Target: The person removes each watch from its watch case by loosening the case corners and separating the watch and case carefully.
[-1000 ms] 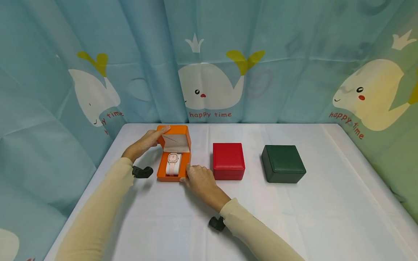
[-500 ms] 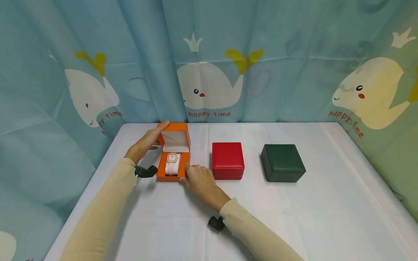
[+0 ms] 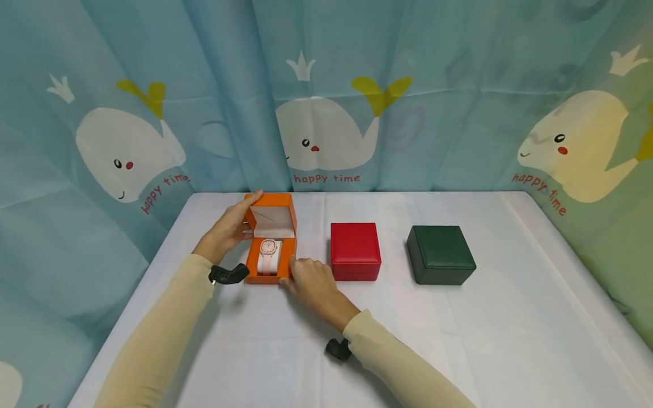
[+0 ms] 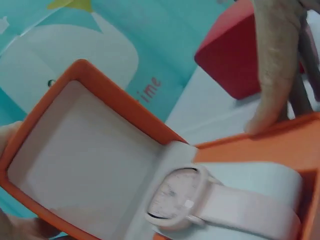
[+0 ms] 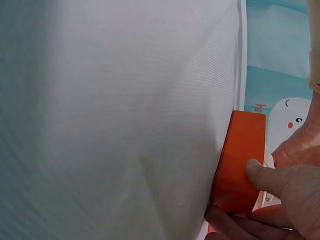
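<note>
An orange watch box (image 3: 253,256) stands with its lid raised at the left of the table. Inside, a watch (image 3: 268,247) with a pale pink strap and square-ish dial is wrapped round a white cushion. My left hand (image 3: 227,229) holds the lid (image 3: 270,199) at its left side, thumb near the top edge. In the left wrist view the lid's pale lining (image 4: 85,155) faces the camera. My right hand (image 3: 313,283) grips the box's front right corner. Its thumb (image 5: 255,170) lies on the orange front face (image 5: 240,135), with other fingers along the side.
A closed red box (image 3: 355,243) stands just right of my right hand. Farther right is a closed dark green box (image 3: 442,249). A blue curtain (image 3: 214,85) with whale prints hangs behind the white-covered table (image 3: 408,340).
The lid has tipped slightly farther back. My left hand has shifted a little on it, its wrist turning slightly. The right hand stays at the box's corner.
</note>
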Motion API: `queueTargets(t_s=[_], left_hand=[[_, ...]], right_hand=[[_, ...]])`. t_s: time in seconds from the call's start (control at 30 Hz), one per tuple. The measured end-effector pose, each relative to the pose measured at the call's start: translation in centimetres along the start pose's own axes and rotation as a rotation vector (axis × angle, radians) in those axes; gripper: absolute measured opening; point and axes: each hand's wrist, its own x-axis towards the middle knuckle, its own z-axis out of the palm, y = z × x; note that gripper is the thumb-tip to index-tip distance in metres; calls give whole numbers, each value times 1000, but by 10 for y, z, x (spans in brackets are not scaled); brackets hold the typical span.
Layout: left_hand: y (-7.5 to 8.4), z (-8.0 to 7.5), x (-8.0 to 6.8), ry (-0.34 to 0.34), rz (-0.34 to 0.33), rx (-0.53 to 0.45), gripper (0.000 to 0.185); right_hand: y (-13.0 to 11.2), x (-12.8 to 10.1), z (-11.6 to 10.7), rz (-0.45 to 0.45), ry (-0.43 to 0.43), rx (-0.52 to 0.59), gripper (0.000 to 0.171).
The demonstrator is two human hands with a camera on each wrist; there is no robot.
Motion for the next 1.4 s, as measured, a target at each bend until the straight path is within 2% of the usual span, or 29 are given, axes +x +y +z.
queueTargets(t_s=[0.07,0.23,0.47,0.57,0.7,0.83,0.93,1.0,1.1,1.3,1.4], left_hand=[[-2,1,-1,18,23,12,73],[-7,3,-8,68,110,73,82],[-12,3,-19,199,316,324,92],[-16,4,-23,248,375,377,90],[-24,6,-31,324,433,445,86],[-40,7,-41,440,514,480,72],[-54,6,-48,494,583,502,62],[-61,5,-52,501,624,530,58],[-69,4,-54,472,650,623,58],[-81,3,-56,363,606,853,65],[-85,4,-56,313,583,908,70]], right_hand=[[-1,-1,0,-7,0,-10,48],[-1,-1,1,-10,-2,-3,43],[1,-1,0,-8,-10,8,30],[4,-2,-1,-6,-8,10,29],[5,-2,-1,11,-27,30,38],[4,-1,0,11,-46,45,43],[4,-2,0,6,-49,50,45],[3,-2,-1,10,-47,51,45],[3,-3,-1,10,-33,41,47],[2,-5,0,-36,-1,18,44],[2,-6,1,-49,14,10,42]])
